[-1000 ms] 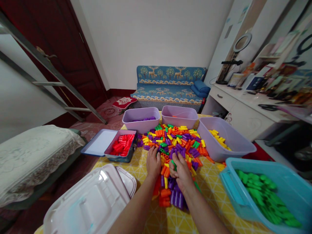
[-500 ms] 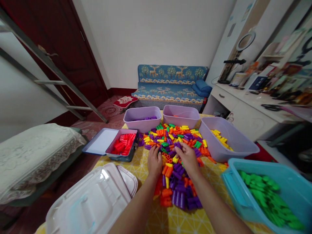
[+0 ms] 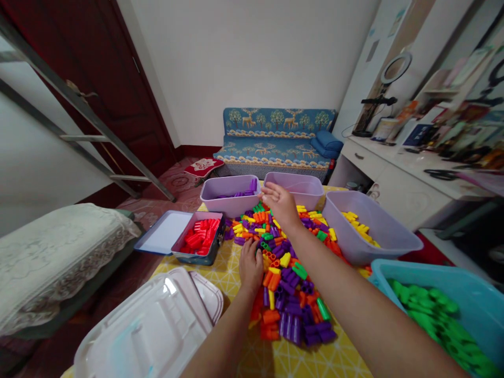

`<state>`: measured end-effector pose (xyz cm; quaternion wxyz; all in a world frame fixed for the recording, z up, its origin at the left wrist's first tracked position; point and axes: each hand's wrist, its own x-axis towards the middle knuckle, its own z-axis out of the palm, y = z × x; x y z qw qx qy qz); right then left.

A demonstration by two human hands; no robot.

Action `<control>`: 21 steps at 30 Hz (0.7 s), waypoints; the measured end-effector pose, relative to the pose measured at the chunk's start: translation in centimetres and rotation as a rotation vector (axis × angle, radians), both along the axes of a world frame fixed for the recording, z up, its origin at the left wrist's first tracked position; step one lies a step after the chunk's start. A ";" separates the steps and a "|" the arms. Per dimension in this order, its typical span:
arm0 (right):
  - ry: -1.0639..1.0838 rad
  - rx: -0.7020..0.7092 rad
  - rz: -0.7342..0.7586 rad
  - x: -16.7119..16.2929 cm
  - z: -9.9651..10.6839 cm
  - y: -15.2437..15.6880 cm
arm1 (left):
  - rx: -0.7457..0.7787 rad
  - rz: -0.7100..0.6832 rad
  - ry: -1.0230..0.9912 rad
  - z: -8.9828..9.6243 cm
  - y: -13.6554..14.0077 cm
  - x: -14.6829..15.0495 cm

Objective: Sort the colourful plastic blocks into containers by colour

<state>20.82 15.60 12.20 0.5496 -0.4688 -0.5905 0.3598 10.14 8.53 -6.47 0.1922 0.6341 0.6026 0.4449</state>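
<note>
A heap of short plastic tubes (image 3: 283, 252) in purple, orange, yellow and green lay on the yellow patterned tablecloth (image 3: 232, 273), too many to count. The left hand (image 3: 251, 265) rested palm down on the heap's near-left edge, fingers loosely curled; whether it gripped a tube could not be told. The right hand (image 3: 279, 202) hovered over the heap's far side, fingers spread apart, holding nothing visible. Three lilac plastic tubs stood beyond and right of the heap: one with purple tubes (image 3: 229, 193), one nearly bare (image 3: 293, 188), one with yellow tubes (image 3: 370, 228). One blue tin of red tubes (image 3: 197, 239) sat left of the heap, one turquoise bin of green tubes (image 3: 441, 310) to its right.
</note>
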 end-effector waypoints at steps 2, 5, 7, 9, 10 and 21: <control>0.196 0.096 -0.060 -0.2 0.3 -0.6 | 0.007 0.000 0.000 -0.1 0.0 0.0; 0.172 0.072 -0.097 0.8 -1.7 -3.3 | 0.025 -0.002 -0.006 -0.1 0.1 0.0; 0.139 0.019 -0.166 2.3 -4.1 -5.4 | 0.034 -0.001 -0.009 -0.1 0.0 0.0; 0.114 -0.026 -0.275 4.4 -6.9 -7.5 | 0.038 0.003 -0.015 0.0 0.0 0.0; 0.088 -0.051 -0.339 5.5 -8.3 -8.6 | 0.040 0.005 -0.019 0.1 0.0 0.0; -0.339 -0.099 -0.678 12.0 -17.4 -19.5 | 0.035 0.015 -0.026 0.1 -0.1 0.0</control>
